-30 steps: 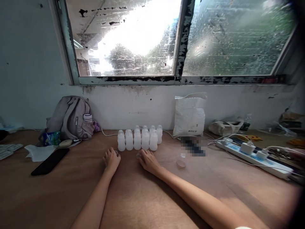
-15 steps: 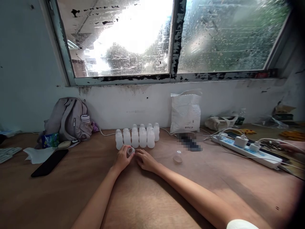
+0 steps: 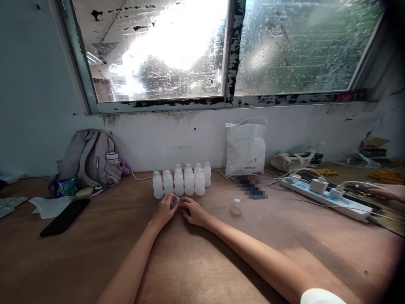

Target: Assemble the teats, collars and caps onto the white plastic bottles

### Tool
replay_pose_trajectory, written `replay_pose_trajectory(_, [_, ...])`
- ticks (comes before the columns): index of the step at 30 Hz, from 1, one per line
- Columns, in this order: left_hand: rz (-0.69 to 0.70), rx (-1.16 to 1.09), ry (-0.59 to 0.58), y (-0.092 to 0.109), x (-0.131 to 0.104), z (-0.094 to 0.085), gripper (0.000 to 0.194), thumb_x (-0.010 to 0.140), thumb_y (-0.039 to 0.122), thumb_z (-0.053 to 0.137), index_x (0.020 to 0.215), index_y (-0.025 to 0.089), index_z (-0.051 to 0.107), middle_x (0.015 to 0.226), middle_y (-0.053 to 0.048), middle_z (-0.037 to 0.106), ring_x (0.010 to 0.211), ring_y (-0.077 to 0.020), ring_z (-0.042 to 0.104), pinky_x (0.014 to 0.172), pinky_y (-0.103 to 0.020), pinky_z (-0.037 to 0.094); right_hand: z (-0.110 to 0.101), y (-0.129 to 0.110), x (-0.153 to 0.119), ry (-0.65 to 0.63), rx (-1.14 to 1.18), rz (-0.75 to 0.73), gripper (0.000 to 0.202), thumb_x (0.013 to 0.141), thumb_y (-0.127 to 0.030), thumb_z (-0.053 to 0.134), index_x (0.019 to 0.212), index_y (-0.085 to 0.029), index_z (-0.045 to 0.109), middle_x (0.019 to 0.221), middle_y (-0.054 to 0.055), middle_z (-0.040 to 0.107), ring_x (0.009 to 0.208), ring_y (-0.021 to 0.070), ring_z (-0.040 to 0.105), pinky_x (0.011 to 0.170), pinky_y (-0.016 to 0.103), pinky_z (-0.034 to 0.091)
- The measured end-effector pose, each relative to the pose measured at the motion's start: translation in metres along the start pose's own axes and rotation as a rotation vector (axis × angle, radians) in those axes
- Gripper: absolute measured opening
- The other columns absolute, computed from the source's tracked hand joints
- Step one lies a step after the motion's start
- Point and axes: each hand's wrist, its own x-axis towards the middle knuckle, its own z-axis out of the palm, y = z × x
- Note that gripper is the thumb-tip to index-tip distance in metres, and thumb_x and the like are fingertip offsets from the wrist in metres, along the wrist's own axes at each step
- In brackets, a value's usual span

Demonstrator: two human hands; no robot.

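Between my hands, just in front of a group of white translucent bottles (image 3: 189, 182), is a small clear round piece (image 3: 174, 202). My left hand (image 3: 163, 211) has its fingers wrapped round this piece. My right hand (image 3: 193, 212) touches the piece's right side with its fingertips pressed together; whether they pinch a part of it is too small to tell. Several bottles stand upright in rows. To the right of my right hand, a clear cup-like cap (image 3: 235, 208) lies on the brown table, with a small white piece (image 3: 237, 201) at its back edge.
A black phone (image 3: 65, 217), a white tissue (image 3: 50, 206) and a grey backpack (image 3: 91, 160) are at the left. Behind stands a white bag (image 3: 246, 147). On the right lie a power strip (image 3: 329, 197) with cables and another person's hand (image 3: 387, 191).
The clear round piece has tilted slightly in my left hand, and its opening shows less. My left fingers have shifted a little over it. The view has moved slightly.
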Motion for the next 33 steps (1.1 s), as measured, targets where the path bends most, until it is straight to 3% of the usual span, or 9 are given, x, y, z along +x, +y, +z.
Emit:
replay_pose_trajectory(12, [-0.03, -0.018, -0.033, 0.001, 0.0, 0.0, 0.018, 0.075, 0.02, 0.051, 0.093, 0.02, 0.045, 0.091, -0.003, 0.052, 0.085, -0.0179, 0.053, 0.076, -0.033, 0.045, -0.001, 0.0, 0.002, 0.054, 0.129, 0.028, 0.02, 0.069, -0.006, 0.049, 0.083, -0.015, 0.061, 0.098, 0.008, 0.057, 0.088, 0.016, 0.056, 0.079, 0.028, 0.045])
replay_pose_trajectory(18, [-0.053, -0.045, -0.066, -0.001, -0.001, 0.001, 0.031, 0.074, 0.025, 0.056, 0.102, 0.02, 0.043, 0.098, -0.005, 0.056, 0.091, -0.0194, 0.055, 0.079, -0.034, 0.045, -0.001, 0.002, 0.005, 0.098, 0.124, 0.115, 0.017, 0.07, -0.005, 0.048, 0.075, -0.015, 0.061, 0.085, 0.006, 0.06, 0.076, 0.0145, 0.057, 0.069, 0.024, 0.046])
replay_pose_trajectory(24, [-0.064, -0.05, -0.101, 0.003, -0.001, 0.002, 0.034, 0.079, 0.024, 0.048, 0.112, 0.02, 0.038, 0.109, -0.01, 0.055, 0.101, -0.0194, 0.054, 0.084, -0.033, 0.044, 0.004, 0.008, 0.002, 0.142, 0.06, 0.176, 0.024, 0.071, -0.004, 0.045, 0.09, -0.013, 0.056, 0.086, 0.008, 0.059, 0.076, 0.0162, 0.056, 0.07, 0.027, 0.045])
replay_pose_trajectory(33, [-0.105, 0.044, -0.086, 0.007, -0.001, -0.003, 0.011, 0.076, 0.028, 0.05, 0.083, 0.019, 0.051, 0.083, -0.005, 0.056, 0.081, -0.0216, 0.054, 0.075, -0.036, 0.043, 0.002, -0.003, -0.001, 0.011, -0.06, 0.056, 0.028, 0.073, -0.005, 0.045, 0.098, -0.014, 0.054, 0.093, 0.008, 0.057, 0.088, 0.0177, 0.052, 0.081, 0.03, 0.042])
